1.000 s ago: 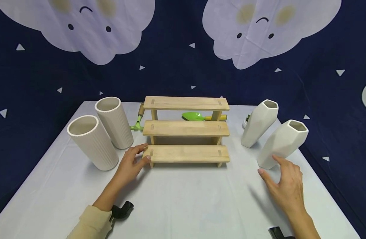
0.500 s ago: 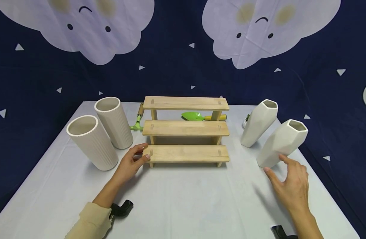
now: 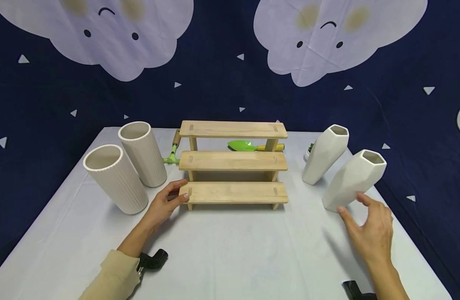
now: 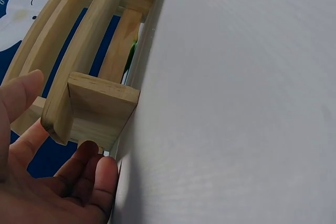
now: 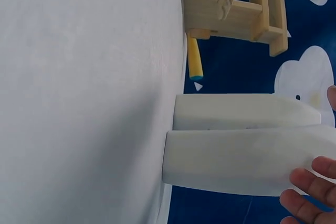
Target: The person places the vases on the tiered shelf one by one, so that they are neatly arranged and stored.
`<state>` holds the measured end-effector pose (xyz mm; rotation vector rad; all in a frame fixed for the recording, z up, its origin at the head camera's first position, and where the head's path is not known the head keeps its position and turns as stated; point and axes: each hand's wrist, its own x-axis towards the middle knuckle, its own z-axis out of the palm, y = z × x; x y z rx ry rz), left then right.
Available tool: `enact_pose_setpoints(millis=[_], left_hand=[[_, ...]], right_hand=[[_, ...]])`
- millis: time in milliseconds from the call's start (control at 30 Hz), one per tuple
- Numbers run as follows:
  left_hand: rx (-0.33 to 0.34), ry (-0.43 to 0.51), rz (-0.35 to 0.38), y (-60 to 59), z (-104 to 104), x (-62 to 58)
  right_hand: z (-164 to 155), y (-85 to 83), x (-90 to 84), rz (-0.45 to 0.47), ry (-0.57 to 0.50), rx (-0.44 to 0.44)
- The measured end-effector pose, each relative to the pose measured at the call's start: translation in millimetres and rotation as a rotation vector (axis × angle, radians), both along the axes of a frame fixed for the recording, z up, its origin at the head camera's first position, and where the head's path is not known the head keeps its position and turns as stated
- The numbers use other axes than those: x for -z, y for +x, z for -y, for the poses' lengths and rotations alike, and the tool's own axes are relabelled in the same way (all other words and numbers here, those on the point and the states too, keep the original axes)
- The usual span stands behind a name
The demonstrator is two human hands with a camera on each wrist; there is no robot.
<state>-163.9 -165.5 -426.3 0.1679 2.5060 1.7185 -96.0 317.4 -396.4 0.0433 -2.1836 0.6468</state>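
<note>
At the lower left of the three-tier wooden display stand, my left hand holds the end of the bottom shelf, thumb over its top. The left wrist view has fingers curled beside and below the shelf end. My right hand is spread beside the nearer white faceted vase, its thumb and index fingertips close to the lower side. In the right wrist view, relaxed fingers overlap that vase's upper part. A second faceted vase stands just behind it.
Two ribbed white vases stand left of the display stand. Behind it lie a green hand trowel with a yellow handle and a green garden tool with a wooden handle. A small potted plant is partly hidden at right.
My right hand has shifted right and slightly down along the nearer faceted vase, with thumb and fingers still apart. My left hand has stayed at the shelf end. The vases have not moved.
</note>
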Motion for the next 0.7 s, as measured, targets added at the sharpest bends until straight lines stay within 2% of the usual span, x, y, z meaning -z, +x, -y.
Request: enact_pose_setpoints(millis=[367,700], left_hand=[[0.014,0.045,0.015,-4.0,-1.0,4.4],[0.039,0.102,0.030,-5.9,-1.6,5.9]], right_hand=[[-5.3,-0.7,-3.1,0.058,-0.057,0.095],[-10.1,-5.1,-2.8,0.091,-0.112,0.133]])
